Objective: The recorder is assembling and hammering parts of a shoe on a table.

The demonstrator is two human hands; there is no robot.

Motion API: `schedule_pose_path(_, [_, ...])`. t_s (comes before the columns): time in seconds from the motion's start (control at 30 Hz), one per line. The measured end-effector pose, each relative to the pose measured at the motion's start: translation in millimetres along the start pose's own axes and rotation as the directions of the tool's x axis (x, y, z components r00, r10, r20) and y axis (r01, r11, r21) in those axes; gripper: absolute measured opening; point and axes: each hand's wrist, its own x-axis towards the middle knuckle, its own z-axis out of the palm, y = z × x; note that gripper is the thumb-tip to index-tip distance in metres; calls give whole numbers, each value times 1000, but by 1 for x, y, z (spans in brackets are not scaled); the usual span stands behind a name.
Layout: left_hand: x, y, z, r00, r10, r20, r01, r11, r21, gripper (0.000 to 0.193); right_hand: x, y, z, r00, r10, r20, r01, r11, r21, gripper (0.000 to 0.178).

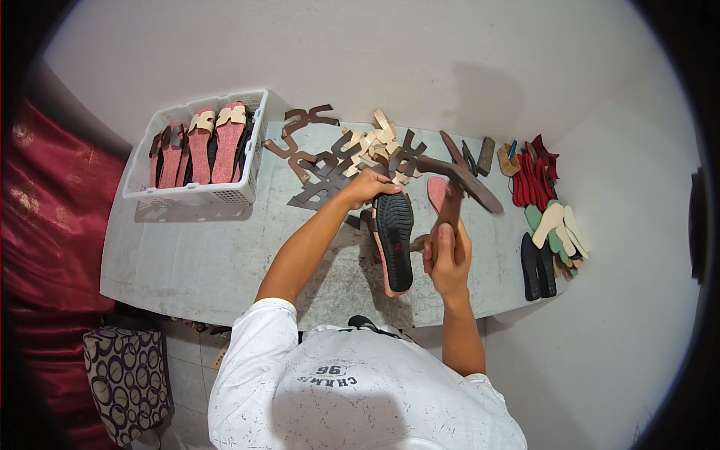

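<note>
My left hand point(367, 186) grips one end of a sandal point(394, 238), which is turned with its ridged black sole facing up. A pink edge shows along the sandal's left side. My right hand point(450, 262) is wrapped round the handle of a hammer point(478, 190), held up to the right of the sole and apart from it. The hammer's long dark head slants down to the right. Partly hidden behind the hammer lies a pink insole piece point(436, 192). What supports the sandal underneath is mostly hidden.
A white plastic basket point(196, 196) with pink-footbed sandals stands at the table's point(187, 255) far left. Dark strap pieces point(319, 169) and beige strap pieces point(379, 135) lie beyond my hands. To the right are red pieces point(531, 180), light insoles point(551, 225) and black soles point(538, 268).
</note>
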Motion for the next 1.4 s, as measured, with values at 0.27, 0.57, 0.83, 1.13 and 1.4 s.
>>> schedule_pose_path(0.27, [-6, 9, 13, 999, -13, -39, 16, 998, 67, 26, -6, 64, -6, 997, 48, 60, -7, 832, -554, 34])
schedule_pose_path(0.57, [-2, 0, 3, 998, -25, -62, 26, 999, 29, 25, -1, -13, 3, 993, -90, 72, 94, 994, -57, 37])
schedule_pose_path(0.83, [-5, 6, 13, 997, -22, -72, 32, 991, 129, 26, -33, 77, 2, 998, 39, 54, -3, 839, -544, 27])
schedule_pose_path(1.13, [-5, 2, 7, 998, -18, -60, 22, 998, 59, 25, -27, 5, -7, 992, -129, -3, 129, 991, -16, 40])
schedule_pose_path(1.4, [-8, 7, 14, 999, -2, -50, 5, 998, 57, 24, -47, 73, -4, 990, 133, 35, -100, 870, -484, 30])
